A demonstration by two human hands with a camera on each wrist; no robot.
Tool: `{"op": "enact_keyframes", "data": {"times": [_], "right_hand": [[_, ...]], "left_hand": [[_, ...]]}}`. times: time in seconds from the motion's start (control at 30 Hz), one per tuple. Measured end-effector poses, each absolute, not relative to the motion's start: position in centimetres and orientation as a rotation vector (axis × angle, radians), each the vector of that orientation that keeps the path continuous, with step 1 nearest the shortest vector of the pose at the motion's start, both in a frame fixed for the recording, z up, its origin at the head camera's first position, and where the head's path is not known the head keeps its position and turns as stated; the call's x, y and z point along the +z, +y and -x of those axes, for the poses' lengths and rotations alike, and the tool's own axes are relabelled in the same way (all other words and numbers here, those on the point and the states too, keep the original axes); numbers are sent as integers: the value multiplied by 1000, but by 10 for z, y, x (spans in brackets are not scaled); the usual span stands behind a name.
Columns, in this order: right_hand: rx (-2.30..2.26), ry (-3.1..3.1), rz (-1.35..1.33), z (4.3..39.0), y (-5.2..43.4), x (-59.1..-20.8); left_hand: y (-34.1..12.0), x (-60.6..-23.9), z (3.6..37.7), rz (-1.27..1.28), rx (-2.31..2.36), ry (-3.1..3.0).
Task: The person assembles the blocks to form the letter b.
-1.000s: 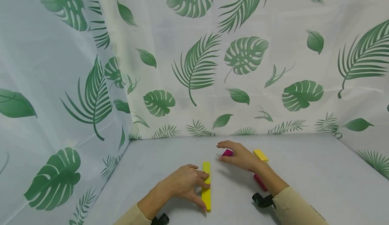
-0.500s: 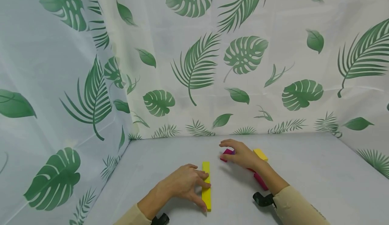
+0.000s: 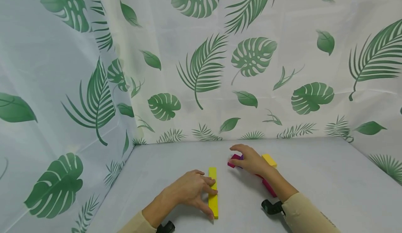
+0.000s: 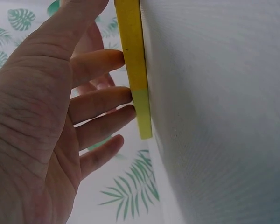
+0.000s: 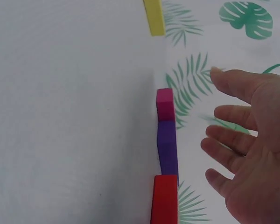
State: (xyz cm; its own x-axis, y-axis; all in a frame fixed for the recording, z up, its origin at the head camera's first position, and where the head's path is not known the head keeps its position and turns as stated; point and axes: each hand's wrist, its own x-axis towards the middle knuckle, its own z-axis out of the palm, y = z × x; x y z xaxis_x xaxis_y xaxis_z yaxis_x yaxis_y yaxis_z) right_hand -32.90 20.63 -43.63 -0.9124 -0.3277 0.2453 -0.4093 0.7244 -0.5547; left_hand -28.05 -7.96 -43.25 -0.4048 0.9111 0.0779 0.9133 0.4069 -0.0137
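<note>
A long yellow strip of blocks (image 3: 213, 208) lies on the white tabletop, pointing away from me. My left hand (image 3: 192, 188) rests on it from the left, fingers spread and fingertips touching its top, thumb at the near end. In the left wrist view, the strip's darker yellow length (image 4: 132, 46) meets a paler yellow end piece (image 4: 142, 114). Right of it, my right hand (image 3: 252, 161) hovers with loosely spread fingers, holding nothing. Close beneath that hand sit a magenta block (image 5: 165, 105), a purple block (image 5: 167, 144) and a red block (image 5: 164, 200), lined up in the right wrist view.
Beyond the right forearm is a yellow block (image 3: 269, 160); a dark pink bar (image 3: 269, 188) shows below the forearm. A black wrist camera (image 3: 271, 207) juts out low beside the right sleeve. A leaf-print curtain (image 3: 201, 68) borders the table (image 3: 339, 177).
My right hand has drawn slightly right, its thumb uncovering more of the magenta block. The left hand stays in place on the yellow strip.
</note>
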Motion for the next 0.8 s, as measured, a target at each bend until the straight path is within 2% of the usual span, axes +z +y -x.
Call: {"op": "enact_keyframes", "data": {"times": [0.17, 0.8], "right_hand": [[894, -2864, -539, 330, 207, -443], [626, -2829, -633, 336, 206, -459]], "left_hand": [[-80, -431, 281, 1684, -55, -2594], [-80, -432, 281, 1689, -50, -2589]]}}
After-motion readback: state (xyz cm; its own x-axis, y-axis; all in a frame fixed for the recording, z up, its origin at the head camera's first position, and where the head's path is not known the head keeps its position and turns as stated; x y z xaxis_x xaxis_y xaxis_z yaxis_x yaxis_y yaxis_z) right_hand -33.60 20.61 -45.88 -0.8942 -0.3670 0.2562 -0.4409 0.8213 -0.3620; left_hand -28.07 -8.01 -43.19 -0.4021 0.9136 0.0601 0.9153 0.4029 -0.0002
